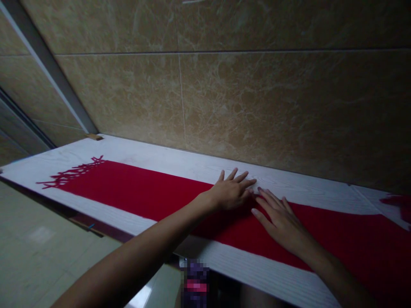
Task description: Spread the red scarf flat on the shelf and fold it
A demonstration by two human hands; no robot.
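Observation:
A long red scarf (135, 190) lies flat along a white board (160, 160), its fringe at the far left end. My left hand (229, 191) rests palm down on the scarf near its far edge, fingers spread and stretched out. My right hand (279, 220) lies flat on the scarf just beside it, fingers extended toward the left hand, the fingertips close together. Neither hand holds anything.
A tan marble-tiled wall (240, 94) rises directly behind the board. A small wooden block (94, 137) sits at the board's far left corner. Pale floor tiles (38, 248) show below left. More red cloth (398, 203) lies at the right edge.

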